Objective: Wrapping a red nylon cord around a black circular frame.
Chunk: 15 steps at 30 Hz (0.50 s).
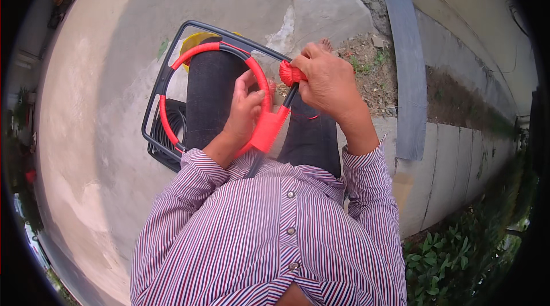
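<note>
Across my lap lies a black tubular frame (153,91) with rounded corners and a black ring on it. Red cord (204,48) is wound closely around several stretches of the ring, and bare black tube shows between them. A wide red wrapped section (267,129) covers the join near my waist. My left hand (243,112) is curled at the ring's right side, its fingers partly behind the red winding. My right hand (329,80) grips a small bundle of red cord (291,73) beside the frame's right bar. Its fingertips are partly hidden.
Beyond my left knee is a yellow round thing (195,47), partly covered. A black ribbed object (172,125) sits left of my leg. A long grey board (404,71) lies to the right, by a patch of soil (366,77). Leafy plants (441,263) grow at lower right.
</note>
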Tool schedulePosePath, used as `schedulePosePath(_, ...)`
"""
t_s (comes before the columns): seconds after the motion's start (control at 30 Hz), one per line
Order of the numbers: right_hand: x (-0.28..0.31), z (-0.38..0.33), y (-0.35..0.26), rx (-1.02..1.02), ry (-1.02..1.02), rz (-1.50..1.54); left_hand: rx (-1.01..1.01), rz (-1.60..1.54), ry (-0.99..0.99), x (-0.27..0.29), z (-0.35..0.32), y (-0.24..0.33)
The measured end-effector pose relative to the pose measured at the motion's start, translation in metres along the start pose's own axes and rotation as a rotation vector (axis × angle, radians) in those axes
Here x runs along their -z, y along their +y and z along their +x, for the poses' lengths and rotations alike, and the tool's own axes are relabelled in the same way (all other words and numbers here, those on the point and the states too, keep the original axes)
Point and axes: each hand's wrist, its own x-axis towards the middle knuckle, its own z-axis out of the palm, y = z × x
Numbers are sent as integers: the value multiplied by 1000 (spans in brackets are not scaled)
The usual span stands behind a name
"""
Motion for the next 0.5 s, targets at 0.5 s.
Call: schedulePosePath(0.5,-73,-68,27,-311,356,705,218,-189,-272,6,1,7)
